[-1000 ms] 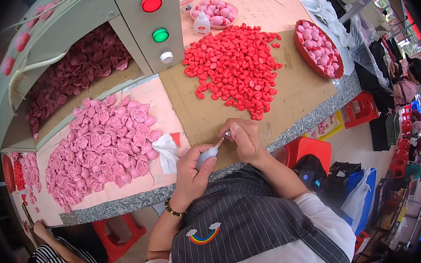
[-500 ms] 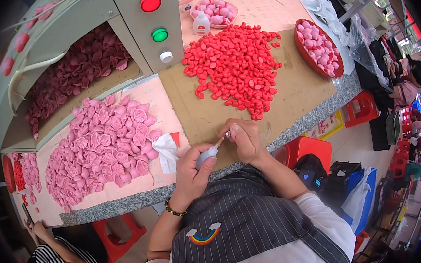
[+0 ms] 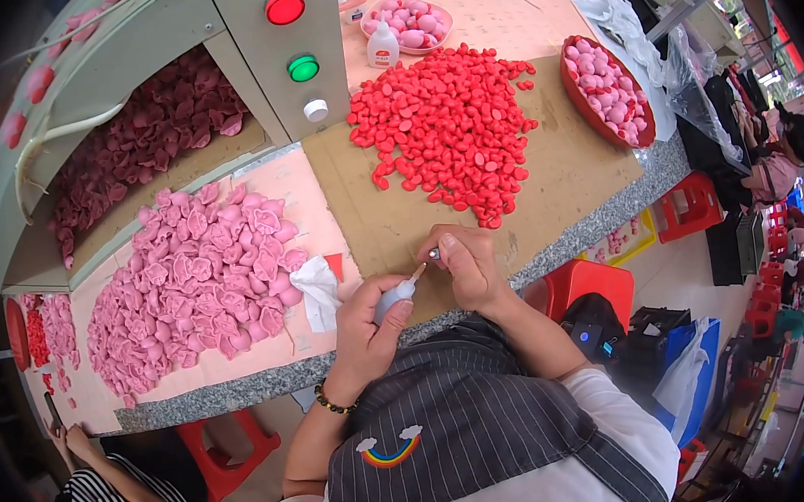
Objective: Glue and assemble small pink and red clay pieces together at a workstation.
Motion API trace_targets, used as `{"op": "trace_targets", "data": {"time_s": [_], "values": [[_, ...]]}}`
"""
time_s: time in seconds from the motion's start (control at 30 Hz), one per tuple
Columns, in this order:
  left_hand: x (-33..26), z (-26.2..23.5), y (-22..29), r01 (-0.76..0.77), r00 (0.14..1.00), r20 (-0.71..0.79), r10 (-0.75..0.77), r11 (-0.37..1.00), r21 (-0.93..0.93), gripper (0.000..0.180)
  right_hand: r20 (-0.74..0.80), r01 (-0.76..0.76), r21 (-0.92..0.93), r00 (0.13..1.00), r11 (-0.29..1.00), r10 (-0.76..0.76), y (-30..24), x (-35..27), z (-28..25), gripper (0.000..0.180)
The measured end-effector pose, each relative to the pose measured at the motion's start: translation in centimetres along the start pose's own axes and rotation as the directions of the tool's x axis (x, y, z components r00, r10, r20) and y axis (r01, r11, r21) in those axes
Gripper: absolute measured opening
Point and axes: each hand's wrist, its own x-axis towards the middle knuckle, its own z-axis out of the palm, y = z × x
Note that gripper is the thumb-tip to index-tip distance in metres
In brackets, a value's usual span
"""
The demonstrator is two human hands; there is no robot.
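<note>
Close to the table's near edge, my left hand (image 3: 363, 328) is closed around a small whitish squeeze bottle (image 3: 393, 299). Its narrow brownish tip points up and to the right. My right hand (image 3: 471, 269) is just beside that tip, fingers curled around a small thing with a shiny metal end (image 3: 434, 253); the rest of it is hidden in the fingers. Beyond both hands a heap of small glossy red pieces (image 3: 453, 124) lies on a brown sheet (image 3: 361, 212). To the left spreads a big pile of pink petal-shaped pieces (image 3: 196, 277).
A crumpled white tissue (image 3: 317, 291) lies left of my hands. A grey machine (image 3: 283, 62) with red and green buttons stands at the back left. A red basket (image 3: 589, 109) of pink pieces, a pink bowl (image 3: 449, 28) and a white bottle (image 3: 383, 47) stand farther back. Another person (image 3: 124, 495) sits at lower left.
</note>
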Motion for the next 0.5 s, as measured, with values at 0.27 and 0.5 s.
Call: {"op": "trace_targets", "data": {"time_s": [0.27,0.5], "values": [[-0.4,-0.1,0.0,0.011,1.0,-0.005,-0.011,1.0,0.002,0.021,-0.206,-0.017,-0.011,0.979,1.0,0.014,1.0,-0.2,-2.4,0.044],[-0.1,0.0,0.0,-0.094,0.995,-0.018,0.096,0.993,0.068,0.024,-0.486,-0.137,0.13,0.855,0.982,0.183,3.6,-0.4,-13.3,0.016]]}}
